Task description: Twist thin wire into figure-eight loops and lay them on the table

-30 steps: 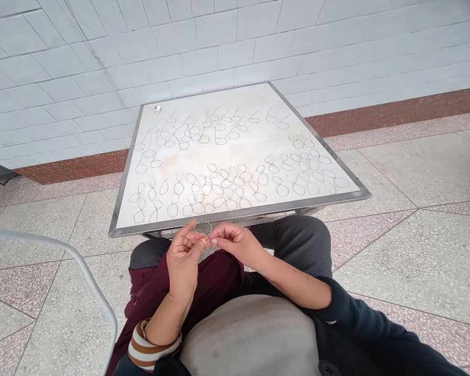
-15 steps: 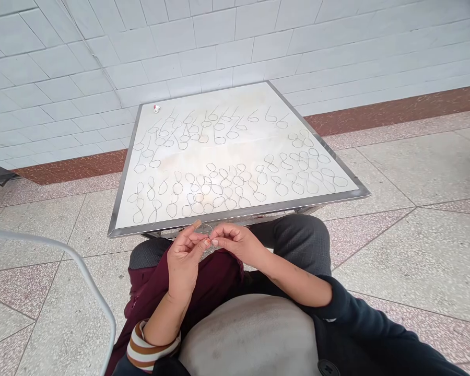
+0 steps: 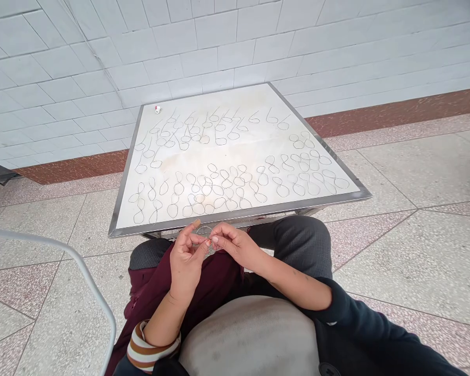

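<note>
Between my two hands, just off the table's near edge, is a thin wire loop [image 3: 204, 227]. My left hand [image 3: 188, 256] pinches it between thumb and fingers, with a brownish cover on one raised fingertip. My right hand [image 3: 235, 244] pinches the wire right beside the left thumb, and the fingertips of both hands nearly touch. On the white table [image 3: 196, 156] lie many bent wires: figure-eight wire pieces [image 3: 272, 166] along the near half and right side, and single-loop wires with straight tails [image 3: 221, 134] toward the back left.
A small white and pink object [image 3: 157, 109] sits at the table's far left corner. The metal table rim [image 3: 243, 213] runs in front of my knees. A tiled wall [image 3: 227, 31] stands behind the table. At left curves a pale tube [image 3: 86, 277].
My hands stay together, and the wire loop shows a little more above the fingers. The left hand has shifted slightly to the right. The table pieces look unchanged.
</note>
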Motion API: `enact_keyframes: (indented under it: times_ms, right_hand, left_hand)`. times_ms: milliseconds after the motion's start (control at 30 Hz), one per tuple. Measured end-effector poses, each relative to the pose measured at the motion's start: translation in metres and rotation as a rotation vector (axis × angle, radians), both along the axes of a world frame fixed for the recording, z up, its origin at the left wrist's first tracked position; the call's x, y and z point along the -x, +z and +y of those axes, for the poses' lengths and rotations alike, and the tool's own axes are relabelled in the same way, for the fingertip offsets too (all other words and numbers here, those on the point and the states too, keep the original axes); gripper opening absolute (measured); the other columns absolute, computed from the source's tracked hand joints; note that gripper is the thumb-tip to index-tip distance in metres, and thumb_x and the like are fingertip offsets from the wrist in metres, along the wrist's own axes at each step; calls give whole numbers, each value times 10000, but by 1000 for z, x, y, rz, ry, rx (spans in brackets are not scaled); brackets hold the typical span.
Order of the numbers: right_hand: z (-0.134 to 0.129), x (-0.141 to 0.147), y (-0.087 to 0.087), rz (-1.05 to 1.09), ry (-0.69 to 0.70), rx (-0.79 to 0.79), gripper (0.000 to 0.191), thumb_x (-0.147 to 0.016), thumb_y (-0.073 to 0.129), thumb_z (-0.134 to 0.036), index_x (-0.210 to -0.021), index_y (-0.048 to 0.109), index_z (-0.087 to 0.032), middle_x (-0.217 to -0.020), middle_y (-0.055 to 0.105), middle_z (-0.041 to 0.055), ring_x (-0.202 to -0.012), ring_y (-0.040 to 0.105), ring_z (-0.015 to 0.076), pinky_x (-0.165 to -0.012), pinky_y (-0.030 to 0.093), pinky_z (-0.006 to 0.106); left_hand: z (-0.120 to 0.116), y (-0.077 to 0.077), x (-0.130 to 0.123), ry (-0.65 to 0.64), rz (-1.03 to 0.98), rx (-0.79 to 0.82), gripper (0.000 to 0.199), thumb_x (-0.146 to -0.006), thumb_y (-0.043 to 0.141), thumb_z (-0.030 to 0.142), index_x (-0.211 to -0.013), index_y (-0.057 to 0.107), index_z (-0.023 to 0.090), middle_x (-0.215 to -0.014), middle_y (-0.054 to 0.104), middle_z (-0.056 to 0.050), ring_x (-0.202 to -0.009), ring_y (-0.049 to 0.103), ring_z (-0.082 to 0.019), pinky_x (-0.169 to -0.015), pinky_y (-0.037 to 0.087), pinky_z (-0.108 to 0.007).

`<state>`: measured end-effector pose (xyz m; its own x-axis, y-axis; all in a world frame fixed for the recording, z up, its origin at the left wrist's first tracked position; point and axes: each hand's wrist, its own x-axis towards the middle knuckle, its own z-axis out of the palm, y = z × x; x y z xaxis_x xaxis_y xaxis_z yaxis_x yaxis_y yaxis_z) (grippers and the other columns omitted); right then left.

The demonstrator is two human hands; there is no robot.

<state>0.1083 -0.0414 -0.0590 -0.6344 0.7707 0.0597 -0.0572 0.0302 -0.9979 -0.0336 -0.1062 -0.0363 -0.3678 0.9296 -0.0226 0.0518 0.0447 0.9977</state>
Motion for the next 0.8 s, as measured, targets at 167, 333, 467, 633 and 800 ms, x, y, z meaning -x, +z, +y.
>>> enact_keyframes:
  times_ms: [167,333,467,633,800]
  right_hand:
    - [-3,2,-1,-6,-61,-30,155,-918,518,-367,-878,517,-217,-760,515,-22,-661,493,114,-644,440,259]
    - [-6,3,-5,-58,-88,-114,128,-935,486,-328,-870,502,-219,-753,510,-21,-660,492,118,-643,443,264]
    - [-6,5,-9,-54,-80,-75,136,-939,467,-332,-867,484,-219,-756,498,-20,-660,490,118,-614,449,255]
    - [-5,6,-14,-74,-101,-79,143,-937,475,-340,-859,479,-219,-734,492,-26,-641,474,115,-625,434,259]
    - [-5,8,-16,-44,-74,27,194,-932,477,-401,-863,467,-220,-710,483,-38,-611,478,110,-609,431,257]
  left_hand:
    - [0,3,-1,-51,-4,27,548,-791,691,254,-1304,503,228,-716,633,34,-683,608,-127,-656,492,-241]
    - [1,-3,0,-84,-34,56,575,-797,686,276,-1332,478,235,-703,612,42,-645,581,-119,-645,488,-246]
    - [3,-10,0,-72,-54,58,596,-781,695,268,-1334,479,218,-684,593,47,-642,569,-118,-653,482,-249]
    - [5,-14,-2,-59,-112,65,585,-760,708,260,-1308,508,213,-686,598,44,-632,573,-114,-626,482,-238]
    - [5,-16,-3,-53,-205,56,577,-754,715,254,-1292,515,191,-656,603,49,-600,564,-106,-576,470,-221]
